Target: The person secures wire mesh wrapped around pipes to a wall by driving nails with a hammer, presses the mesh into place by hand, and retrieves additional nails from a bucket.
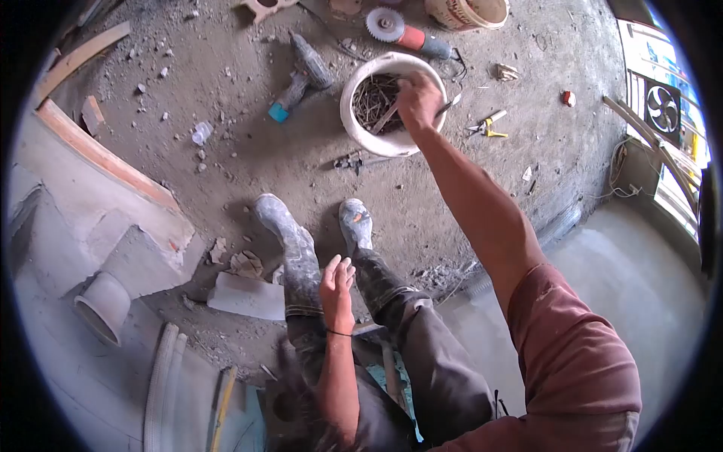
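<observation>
A round whitish bucket [351, 113] stands on the dusty floor, holding a heap of thin brownish pieces [374, 98] that look like nails or sticks. Over its right side reaches my right hand [419, 99], fingers curled together inside the rim; what they grip, if anything, is hidden. A pointed metal tip [452, 102] sticks out beside that hand at the rim. My left hand [338, 290] hovers above my left leg, its fingers stretched out and nothing in it. Close to the bucket lie a cordless drill [305, 75] and yellow-handled snips [488, 125].
An angle grinder [410, 38] with a toothed disc lies behind the bucket, near another bucket [468, 13]. A white block [246, 295] sits by my left boot. Curved plaster pieces [113, 188] fill the left side. Rubble is scattered about; a fan [663, 108] stands far right.
</observation>
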Available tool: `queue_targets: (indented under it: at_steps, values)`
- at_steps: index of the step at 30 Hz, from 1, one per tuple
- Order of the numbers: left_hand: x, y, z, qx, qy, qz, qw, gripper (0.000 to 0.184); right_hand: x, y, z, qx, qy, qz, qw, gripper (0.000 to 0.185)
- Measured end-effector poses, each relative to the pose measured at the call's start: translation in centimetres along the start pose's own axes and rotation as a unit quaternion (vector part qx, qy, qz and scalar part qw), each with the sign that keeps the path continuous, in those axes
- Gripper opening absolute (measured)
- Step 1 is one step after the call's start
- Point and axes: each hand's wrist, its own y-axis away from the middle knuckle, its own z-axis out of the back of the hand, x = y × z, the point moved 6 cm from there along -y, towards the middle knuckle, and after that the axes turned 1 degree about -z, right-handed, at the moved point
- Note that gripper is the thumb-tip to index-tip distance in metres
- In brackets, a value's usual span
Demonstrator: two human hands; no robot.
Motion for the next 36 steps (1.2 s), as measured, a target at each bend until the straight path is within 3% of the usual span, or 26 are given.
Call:
queue_targets:
  at_steps: [3,4,5,7,13,17,19,23,28,31,32,33,35,36]
  values:
    - [0.9,-1.0,1.0,-0.025,-0.001,0.026,0.999,0.062,-1.3,1.0,-6.1,0.227,0.083,0.001,0.970,0.020]
    - [0.2,-1.4,0.9,-0.016,-0.013,0.006,1.000,0.062,-2.7,1.2,-7.5,0.250,0.077,-0.073,0.962,0.024]
    - [-0.6,-1.7,0.7,-0.007,-0.025,-0.013,1.000,0.061,-2.4,1.0,-8.2,0.252,0.078,-0.073,0.962,0.024]
    - [-1.5,-2.3,0.5,-0.014,-0.014,-0.005,1.000,0.061,-2.6,0.6,-9.2,0.270,0.231,-0.095,0.930,0.025]
    - [-3.2,-4.5,0.1,0.003,0.012,-0.013,1.000,0.063,0.2,0.4,-10.5,0.253,0.303,-0.096,0.914,0.025]
    - [-4.5,-5.0,0.1,0.018,0.001,-0.004,1.000,0.064,-1.2,0.5,-9.9,0.226,0.248,-0.141,0.931,0.027]
    - [-5.0,-5.3,0.5,0.023,0.002,-0.007,1.000,0.064,-2.1,0.9,-9.1,0.234,0.106,-0.153,0.954,0.026]
    - [-5.6,-6.1,1.4,0.019,0.021,-0.003,1.000,0.065,-3.4,1.0,-5.6,0.142,0.024,-0.133,0.981,0.031]
    - [-6.1,-6.4,1.6,0.027,0.008,0.012,1.000,0.064,-0.5,0.4,-2.5,0.120,0.023,-0.081,0.989,0.024]
    - [-6.4,-6.5,1.5,0.035,-0.003,0.014,0.999,0.063,-1.1,1.4,-3.8,0.185,-0.281,-0.267,0.903,0.020]
    - [-6.5,-6.6,1.5,0.036,-0.004,0.016,0.999,0.063,-1.8,1.6,-4.8,0.278,-0.239,-0.249,0.896,0.021]
    - [-6.5,-6.6,1.6,0.037,-0.004,0.018,0.999,0.063,-1.3,1.9,-5.0,0.280,-0.119,-0.148,0.941,0.021]
    - [-6.9,-6.6,1.6,0.038,-0.004,0.020,0.999,0.063,-1.2,1.9,-7.4,0.298,0.107,0.052,0.947,0.027]
    - [-7.0,-6.6,1.6,0.038,-0.001,0.022,0.999,0.063,-1.0,2.3,-7.7,0.297,0.106,0.052,0.948,0.027]
